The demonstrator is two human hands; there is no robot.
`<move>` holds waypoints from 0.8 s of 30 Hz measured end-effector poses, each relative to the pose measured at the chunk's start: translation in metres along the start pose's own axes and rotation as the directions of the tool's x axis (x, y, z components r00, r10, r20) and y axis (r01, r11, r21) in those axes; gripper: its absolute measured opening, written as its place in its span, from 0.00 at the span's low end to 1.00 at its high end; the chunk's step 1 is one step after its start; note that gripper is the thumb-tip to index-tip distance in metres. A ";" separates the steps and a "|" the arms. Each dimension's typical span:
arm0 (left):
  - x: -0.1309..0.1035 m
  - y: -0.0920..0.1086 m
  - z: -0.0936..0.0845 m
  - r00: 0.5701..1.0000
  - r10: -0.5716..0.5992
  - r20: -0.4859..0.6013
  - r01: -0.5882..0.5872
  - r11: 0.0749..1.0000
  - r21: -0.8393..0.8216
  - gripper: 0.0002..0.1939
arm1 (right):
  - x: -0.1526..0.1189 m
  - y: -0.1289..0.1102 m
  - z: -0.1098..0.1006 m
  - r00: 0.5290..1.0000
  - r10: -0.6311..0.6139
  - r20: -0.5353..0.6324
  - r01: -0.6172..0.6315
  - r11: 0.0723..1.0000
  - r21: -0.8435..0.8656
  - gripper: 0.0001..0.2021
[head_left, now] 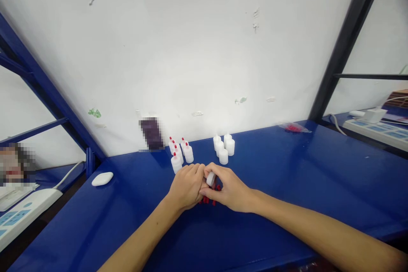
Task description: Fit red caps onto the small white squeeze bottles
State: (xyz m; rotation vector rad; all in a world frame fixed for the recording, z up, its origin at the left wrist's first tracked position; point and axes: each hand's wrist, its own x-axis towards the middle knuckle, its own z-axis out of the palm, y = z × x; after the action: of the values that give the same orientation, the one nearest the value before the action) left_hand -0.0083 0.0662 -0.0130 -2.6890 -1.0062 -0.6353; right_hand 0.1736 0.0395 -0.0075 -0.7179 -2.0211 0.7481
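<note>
A small white plastic bottle (pixel 211 178) lies tilted between my two hands, with its round end showing. My right hand (pixel 231 187) grips that end between thumb and fingers. My left hand (pixel 188 185) is closed at the bottle's other end, its fingers mostly hidden. Several small red caps (pixel 214 202) lie on the blue table just under my hands. Beyond my left hand stands a group of white bottles with red caps (pixel 188 153). Farther right, several white bottles without red caps (pixel 223 156) stand upright.
The blue table (pixel 287 170) meets a white wall (pixel 197 51). A white oval object (pixel 102 179) lies at the left, and a blurred dark rectangle (pixel 151 134) leans at the wall. A clear bag of red pieces (pixel 293 127) lies at the back right. Power strips (pixel 376 129) sit beyond the frame posts.
</note>
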 end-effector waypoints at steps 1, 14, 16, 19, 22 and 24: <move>0.000 -0.002 -0.002 0.999 -0.049 0.015 0.049 0.999 0.013 0.17 | 0.000 0.001 0.000 1.000 -0.024 -0.018 0.023 0.999 -0.042 0.13; -0.010 -0.015 -0.019 0.972 -0.089 0.217 0.079 0.995 0.054 0.14 | 0.014 0.040 -0.052 0.947 -0.146 -0.286 -0.068 0.780 -0.622 0.15; -0.010 -0.013 -0.016 0.973 -0.155 0.170 0.154 0.988 0.022 0.14 | 0.015 0.047 -0.053 0.960 -0.118 -0.252 -0.079 0.752 -0.655 0.15; -0.009 -0.013 -0.016 0.966 -0.248 0.076 0.253 0.965 -0.067 0.13 | 0.014 0.051 -0.053 0.976 -0.098 -0.195 -0.065 0.722 -0.689 0.16; -0.009 -0.015 -0.017 0.961 -0.276 0.017 0.275 0.948 -0.157 0.11 | 0.015 0.051 -0.055 0.980 -0.102 -0.173 -0.046 0.726 -0.687 0.17; -0.010 -0.016 -0.014 0.944 -0.331 -0.007 0.321 0.919 -0.228 0.09 | 0.015 0.051 -0.056 0.978 -0.119 -0.170 -0.029 0.732 -0.681 0.16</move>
State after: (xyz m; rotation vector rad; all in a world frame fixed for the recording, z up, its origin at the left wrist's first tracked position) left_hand -0.0302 0.0673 -0.0045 -2.6974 -1.4697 -0.9171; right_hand 0.2246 0.0970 -0.0102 -1.1007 -2.0985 -0.1481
